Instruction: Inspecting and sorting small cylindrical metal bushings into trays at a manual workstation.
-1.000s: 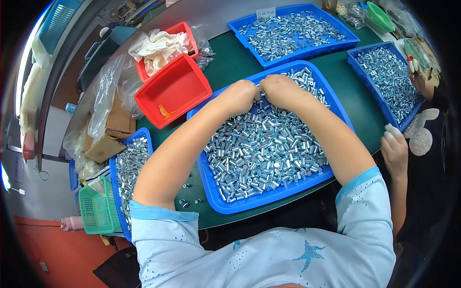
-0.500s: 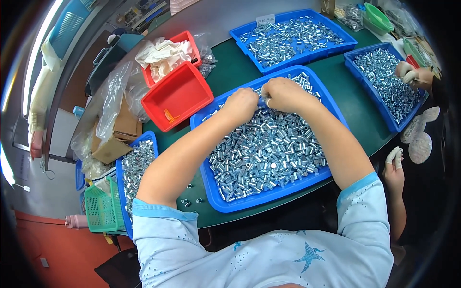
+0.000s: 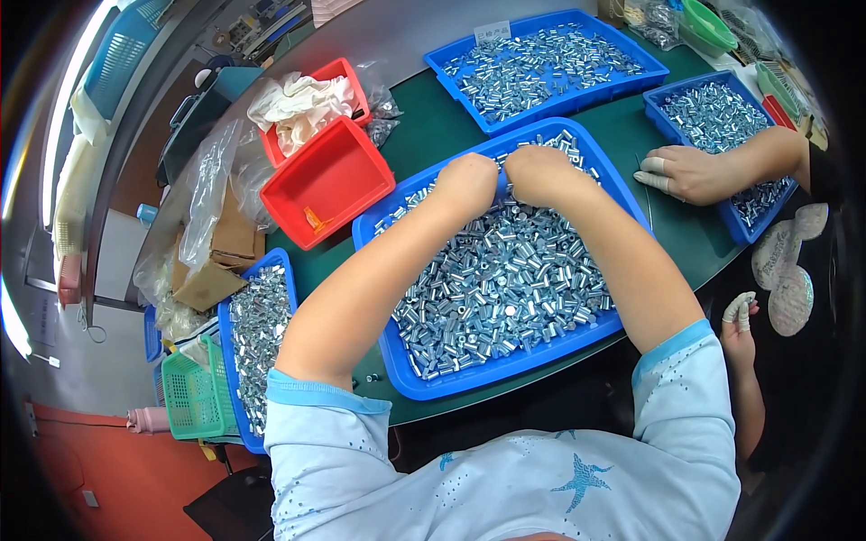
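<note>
A big blue tray [image 3: 424, 388] full of short, shiny metal cylinders [image 3: 505, 288], some with a hole showing in the end, lies in front of me. Over its far part, my left hand [image 3: 469, 185] and my right hand [image 3: 544, 178] are close together with a small gap between them. Both have curled fingers, knuckles up, just above the metal pieces. The backs of the hands hide the fingertips and whatever they pinch.
Beyond lies another blue tray [image 3: 541, 115] of metal pieces. At right, a co-worker's hand [image 3: 690, 174] with covered fingertips rests by a third tray [image 3: 741, 225]. Red bins [image 3: 329, 189], a cardboard box [image 3: 212, 270], a narrow blue tray [image 3: 257, 442] and a green basket [image 3: 194, 397] stand left.
My hands have turned further over, hiding the fingers more, and the left has moved slightly right. The co-worker's hand has come left from over the right tray to the green tabletop.
</note>
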### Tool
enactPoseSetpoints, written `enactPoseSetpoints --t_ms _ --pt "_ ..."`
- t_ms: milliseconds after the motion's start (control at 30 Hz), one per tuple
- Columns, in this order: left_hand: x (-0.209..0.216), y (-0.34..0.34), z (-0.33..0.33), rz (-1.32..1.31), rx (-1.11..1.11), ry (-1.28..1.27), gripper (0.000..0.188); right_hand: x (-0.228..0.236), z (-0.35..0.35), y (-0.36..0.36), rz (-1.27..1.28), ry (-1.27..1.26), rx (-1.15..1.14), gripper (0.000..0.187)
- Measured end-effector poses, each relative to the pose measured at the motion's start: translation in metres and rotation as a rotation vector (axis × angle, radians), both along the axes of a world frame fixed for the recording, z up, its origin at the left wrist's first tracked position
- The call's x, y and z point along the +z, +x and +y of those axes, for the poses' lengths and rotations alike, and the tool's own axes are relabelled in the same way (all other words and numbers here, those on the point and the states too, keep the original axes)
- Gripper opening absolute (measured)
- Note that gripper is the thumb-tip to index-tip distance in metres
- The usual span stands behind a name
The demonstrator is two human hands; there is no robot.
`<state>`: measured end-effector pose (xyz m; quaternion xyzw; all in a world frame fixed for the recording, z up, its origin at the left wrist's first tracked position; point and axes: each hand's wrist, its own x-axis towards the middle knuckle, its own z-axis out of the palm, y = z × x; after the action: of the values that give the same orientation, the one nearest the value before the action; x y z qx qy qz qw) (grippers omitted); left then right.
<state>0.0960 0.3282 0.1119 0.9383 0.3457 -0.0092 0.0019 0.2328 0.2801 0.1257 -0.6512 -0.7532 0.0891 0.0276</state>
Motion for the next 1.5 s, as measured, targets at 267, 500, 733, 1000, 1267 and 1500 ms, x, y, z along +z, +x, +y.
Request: enactPoseSetpoints --t_ms 267,500,733,1000,1267,1500 --pt "-0.003 -0.006 -0.002 -0.007 0.009 0.080 0.014 0.007 0.004 0.017 0.180 0.045 0.065 0.017" --pt "0.013 -0.014 0.002 -0.077 -0.049 -0.098 0.020 0.005 0.008 0.022 0.119 -0.053 0.045 0.016" --pt "0.010 -0.008 0.003 -0.085 0.016 -0.053 0.014 0.003 -0.005 0.002 -0.036 -0.009 0.077 0.015" --pt "0.001 -0.009 0.001 -0.041 -0.081 0.107 0.013 -0.005 -0.011 -0.019 -0.145 0.129 0.042 0.015" --pt "0.019 -0.041 -0.021 -0.381 -0.008 -0.008 0.017 -0.016 -0.003 -0.011 -0.132 0.177 0.093 0.015" --pt "0.054 -0.102 -0.109 -1.013 0.453 -0.778 0.012 0.030 -0.015 -0.019 0.337 0.214 0.324 0.018"
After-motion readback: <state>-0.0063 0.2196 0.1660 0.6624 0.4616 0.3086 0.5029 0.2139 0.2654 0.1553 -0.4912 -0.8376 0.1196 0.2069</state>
